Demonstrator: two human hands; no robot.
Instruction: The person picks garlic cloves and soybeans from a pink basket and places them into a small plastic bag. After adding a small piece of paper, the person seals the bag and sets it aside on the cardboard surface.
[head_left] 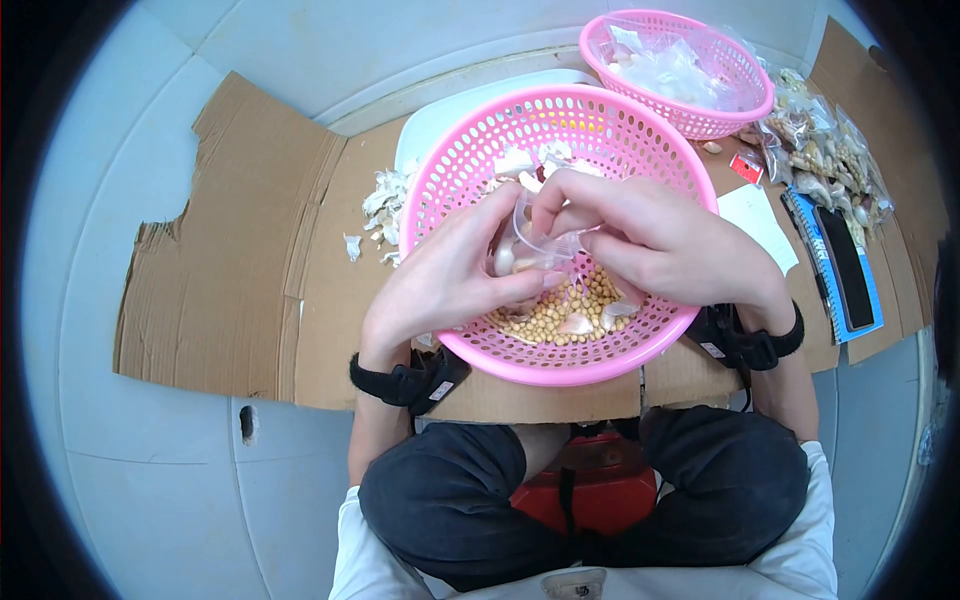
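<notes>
Fingers [520, 290] of the left hand [445, 275] pinch a pale garlic clove [505, 260], while the right hand [655, 240], at 3 o'clock of it, closes its fingertips on a thin, translucent skin [540, 232] that curls up from the clove. The clove is whitish and smooth, partly wrapped in the clear, papery peel; how much skin clings to its far side cannot be told. Both hands meet over the middle of a large pink basket [470, 180] with a slotted wall.

In the basket's bottom, at 6 o'clock of the clove, lies a layer of small yellowish peeled pieces [560, 315] with a few larger white cloves [578, 324] on top. More white scraps [515, 162] sit at 12 o'clock inside the basket. A heap of dry garlic skins [385, 205] lies at 9 o'clock of the basket on flattened cardboard [220, 260] spread over the floor. A second, smaller pink basket [745, 100], lined with clear plastic, stands at 1 o'clock. Clear bags of garlic [825, 150] lie at 2 o'clock, with a blue-edged booklet [868, 300] below them. Black bands [400, 382] circle both wrists, and the person sits cross-legged on a red stool [590, 490].
</notes>
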